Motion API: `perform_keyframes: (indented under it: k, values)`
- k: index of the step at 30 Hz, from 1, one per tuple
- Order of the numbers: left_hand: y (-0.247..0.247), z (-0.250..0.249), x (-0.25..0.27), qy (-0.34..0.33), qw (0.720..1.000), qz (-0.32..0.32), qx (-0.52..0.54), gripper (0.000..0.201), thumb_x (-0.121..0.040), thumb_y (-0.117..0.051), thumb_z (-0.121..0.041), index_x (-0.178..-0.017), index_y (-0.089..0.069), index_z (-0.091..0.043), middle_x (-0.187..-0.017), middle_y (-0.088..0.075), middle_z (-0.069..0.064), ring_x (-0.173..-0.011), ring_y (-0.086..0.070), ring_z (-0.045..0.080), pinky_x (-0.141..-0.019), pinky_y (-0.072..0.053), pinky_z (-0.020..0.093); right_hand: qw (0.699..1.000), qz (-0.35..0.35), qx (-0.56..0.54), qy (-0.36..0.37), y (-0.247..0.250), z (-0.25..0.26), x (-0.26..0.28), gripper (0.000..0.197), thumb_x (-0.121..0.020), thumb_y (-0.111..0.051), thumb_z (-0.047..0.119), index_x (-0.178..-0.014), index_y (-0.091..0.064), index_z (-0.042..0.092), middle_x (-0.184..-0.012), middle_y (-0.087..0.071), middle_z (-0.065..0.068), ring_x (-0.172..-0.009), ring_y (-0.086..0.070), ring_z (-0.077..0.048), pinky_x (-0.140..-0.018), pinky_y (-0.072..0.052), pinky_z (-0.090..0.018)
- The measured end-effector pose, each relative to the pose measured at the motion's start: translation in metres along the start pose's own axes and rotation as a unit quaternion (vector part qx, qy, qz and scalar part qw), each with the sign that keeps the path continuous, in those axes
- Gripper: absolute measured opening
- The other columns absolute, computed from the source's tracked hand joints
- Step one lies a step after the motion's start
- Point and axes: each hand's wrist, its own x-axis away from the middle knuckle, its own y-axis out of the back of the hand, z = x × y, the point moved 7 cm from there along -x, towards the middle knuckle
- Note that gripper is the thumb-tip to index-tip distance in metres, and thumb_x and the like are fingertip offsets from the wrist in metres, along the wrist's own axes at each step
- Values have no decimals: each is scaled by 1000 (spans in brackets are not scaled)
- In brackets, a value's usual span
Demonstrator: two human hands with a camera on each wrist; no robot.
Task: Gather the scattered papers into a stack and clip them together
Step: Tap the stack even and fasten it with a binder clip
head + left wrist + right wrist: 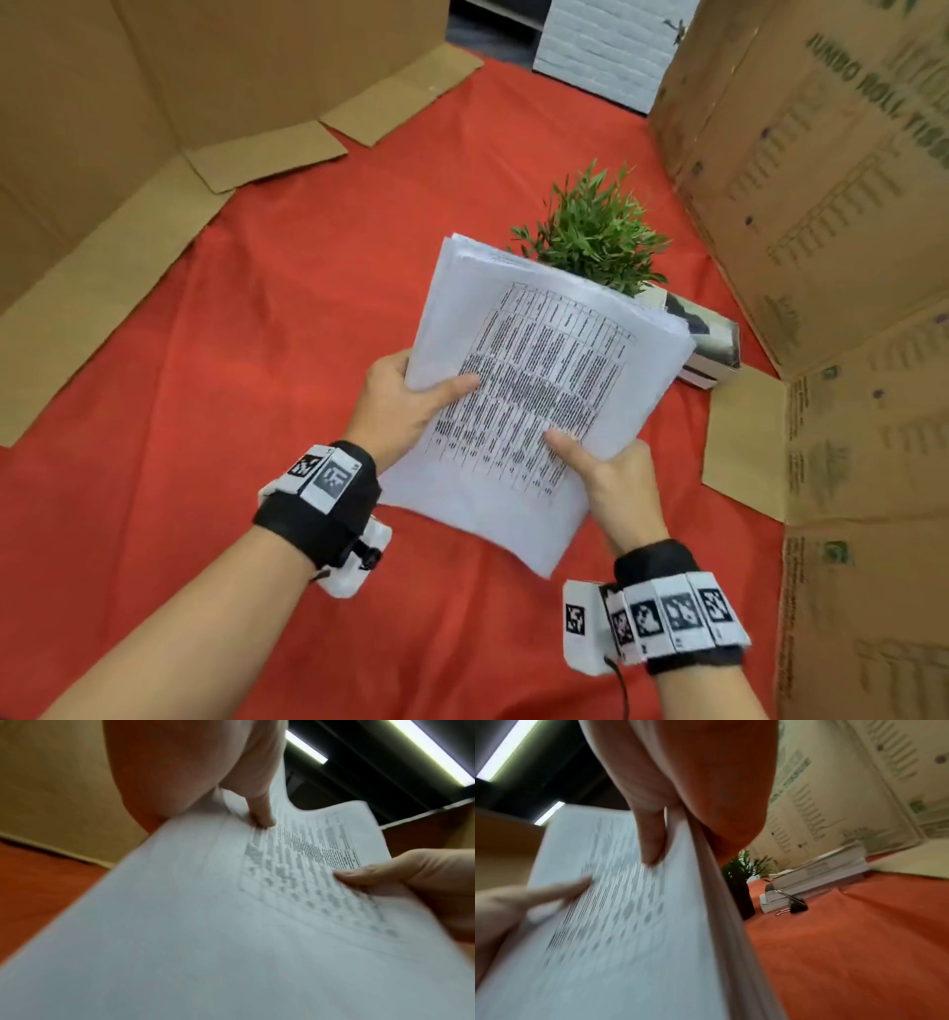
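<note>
Paper stack (539, 390) up off red worktop (257, 334), left hand (405, 406) and right hand (611, 478) both pinching near edges, thumbs on top. Binder clip (798, 905) lies ahead-right by books (816, 880), so right hand's nearer, I'd say.

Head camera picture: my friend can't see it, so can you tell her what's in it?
Two hands hold a stack of printed papers above a red cloth: the left hand grips its left edge, the right hand its near edge. A green plant and books sit behind, with cardboard walls around.
</note>
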Motion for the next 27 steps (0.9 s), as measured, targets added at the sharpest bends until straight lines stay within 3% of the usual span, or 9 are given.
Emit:
perform_keyframes:
  k: [4, 7, 10, 12, 15, 18, 21, 24, 27]
  values:
    - [-14, 44, -3, 142, 985, 90, -24, 37, -84, -73, -31, -116, -67, -12, -110, -74, 5, -103, -70, 22, -97, -53, 42, 981, 36, -35, -185, 10, -43, 5, 34, -78, -72, -9, -112, -68, -5, -107, -74, -18, -98, -72, -30, -81, -60, -36]
    - [-21, 87, -3, 231, 970, 72, -41, 33, -88, -70, -24, -116, -68, -7, -110, -73, 10, -105, -68, 30, -100, -50, 48, 956, 80, 17, -281, 14, -86, 5, 40, -77, -75, -6, -117, -66, -6, -106, -75, -17, -99, -72, -31, -87, -58, -43]
    - [-27, 106, -4, 230, 967, 29, -102, 28, -92, -65, -20, -117, -66, -7, -107, -72, 12, -102, -68, 32, -92, -53, 43, 937, 103, 91, -320, 19, -115, -3, 42, -76, -80, 5, -116, -68, -2, -106, -75, -13, -96, -73, -28, -92, -56, -45]
    - [-27, 107, -7, 220, 966, -6, -133, 28, -92, -65, -19, -116, -66, -5, -105, -71, 12, -97, -68, 32, -84, -54, 38, 923, 87, 230, -295, 28, -112, -22, 42, -77, -82, 24, -111, -69, 3, -111, -74, -10, -96, -72, -24, -91, -56, -38]
    - [-23, 109, -16, 210, 966, -36, -148, 26, -91, -66, -18, -114, -68, -4, -103, -71, 13, -91, -67, 30, -73, -51, 33, 854, -19, 480, -199, 56, -71, -69, 72, -79, -75, 47, -131, -48, 5, -130, -58, -14, -119, -57, -33, -95, -45, -35]
    - [-18, 113, -18, 221, 965, -42, -133, 25, -90, -67, -17, -112, -69, -5, -100, -72, 13, -86, -65, 27, -71, -49, 29, 847, -89, 520, -68, 69, -28, -121, 67, -87, -69, 32, -142, -38, 7, -140, -46, -21, -128, -47, -39, -100, -40, -43]
    - [-17, 119, -19, 241, 962, -47, -120, 23, -88, -69, -19, -107, -70, -6, -100, -73, 13, -91, -69, 31, -76, -54, 37, 811, -39, 583, 23, 65, -25, -164, 61, -89, -62, 11, -146, -41, 18, -138, -45, -16, -122, -50, -38, -95, -44, -45]
    - [-15, 124, -19, 254, 961, -54, -98, 18, -86, -71, -19, -102, -72, -9, -101, -74, 16, -95, -70, 33, -83, -55, 42, 767, 42, 638, 51, 53, -37, -186, 52, -87, -57, 1, -137, -53, 14, -130, -51, -16, -113, -56, -41, -89, -49, -46]
    - [-14, 127, -20, 258, 962, -54, -75, 13, -86, -71, -19, -97, -73, -12, -98, -75, 14, -94, -71, 32, -85, -56, 45, 744, 45, 662, 81, 51, -40, -196, 32, -86, -57, 0, -117, -65, 4, -112, -60, -20, -100, -61, -43, -81, -52, -48]
